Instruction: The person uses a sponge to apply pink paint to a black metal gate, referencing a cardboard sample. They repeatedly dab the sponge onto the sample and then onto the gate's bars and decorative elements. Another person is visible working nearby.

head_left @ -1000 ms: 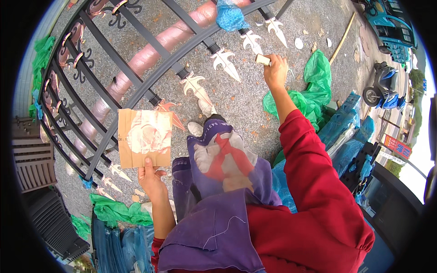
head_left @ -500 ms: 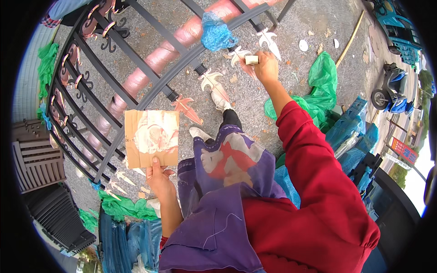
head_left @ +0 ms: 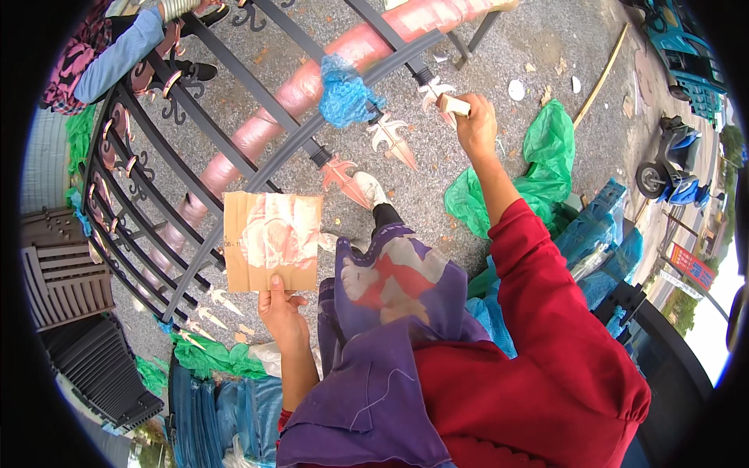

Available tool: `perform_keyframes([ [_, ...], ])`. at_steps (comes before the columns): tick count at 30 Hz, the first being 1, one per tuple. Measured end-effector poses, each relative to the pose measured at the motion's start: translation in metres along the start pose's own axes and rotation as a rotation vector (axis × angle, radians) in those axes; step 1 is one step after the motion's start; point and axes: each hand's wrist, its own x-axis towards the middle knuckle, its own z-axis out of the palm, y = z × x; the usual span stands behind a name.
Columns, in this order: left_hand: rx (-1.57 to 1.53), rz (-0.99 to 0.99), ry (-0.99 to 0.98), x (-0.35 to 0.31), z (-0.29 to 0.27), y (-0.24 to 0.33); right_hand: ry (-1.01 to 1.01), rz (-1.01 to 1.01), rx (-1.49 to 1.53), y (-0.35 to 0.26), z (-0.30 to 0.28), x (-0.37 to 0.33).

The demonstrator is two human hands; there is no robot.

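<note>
My right hand [head_left: 479, 129] pinches a small pale sponge block [head_left: 454, 104], held against or just over a whitish spear-shaped finial [head_left: 431, 90] on the end of a dark fence bar. In my left hand [head_left: 282, 318] is a square of brown cardboard [head_left: 271, 274], thumb on its face, with pinkish copper paint smeared over the middle. To the left of the sponge are a pale finial with copper tints [head_left: 395, 143] and a more reddish copper one [head_left: 342, 179]. Crumpled blue plastic [head_left: 343, 92] wraps part of the fence near them.
The black metal fence [head_left: 234, 66] with scrollwork lies across a long pink film-wrapped roll [head_left: 308, 86]. Another person's sleeved arm [head_left: 129, 66] reaches over the fence's far left. Green plastic sheeting [head_left: 546, 148] and blue-wrapped bundles [head_left: 601, 226] lie at right. A scooter [head_left: 667, 160] stands farther off.
My right hand with the sponge has shifted from one finial to its neighbour on the right. The fence appears lower and more leftward. More of the other person shows at upper left.
</note>
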Motion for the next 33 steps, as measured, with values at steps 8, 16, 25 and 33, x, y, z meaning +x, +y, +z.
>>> perform_keyframes([
  [8, 0.009, -0.014, -0.021, -0.005, 0.011, -0.004, -0.12, -0.298, -0.166, 0.02, 0.023, 0.044],
  [16, 0.024, -0.01, 0.027, -0.007, 0.009, -0.006, -0.09, -0.311, -0.209, 0.043, 0.016, 0.048],
  [25, 0.037, -0.014, 0.029, -0.007, 0.016, -0.005, -0.112, -0.277, -0.223, 0.028, 0.015, 0.039],
  [33, 0.03, -0.019, 0.001, -0.002, 0.006, -0.008, -0.116, -0.238, -0.233, 0.017, 0.03, 0.03],
])
